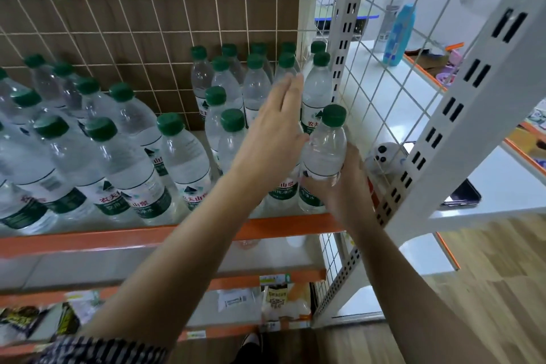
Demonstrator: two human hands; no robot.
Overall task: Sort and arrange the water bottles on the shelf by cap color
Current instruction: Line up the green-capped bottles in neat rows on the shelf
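Left hand (271, 127) flat, fingers straight; right hand (348, 186) grips a bottle (325, 151), fingers curled

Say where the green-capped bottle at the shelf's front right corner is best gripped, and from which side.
Grip the bottle probably round its body near the label, from the front, as the right hand does: it stands upright, wire mesh blocks its right, bottles crowd behind.

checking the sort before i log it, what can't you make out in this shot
Head view only:
Bottles behind the left hand: caps hidden by that hand.
Held bottle: base covered by the right hand, so lifted or standing is unclear.
Leftmost bottles: cut off by frame edge.
Lower-shelf packets: blurred, print unreadable.
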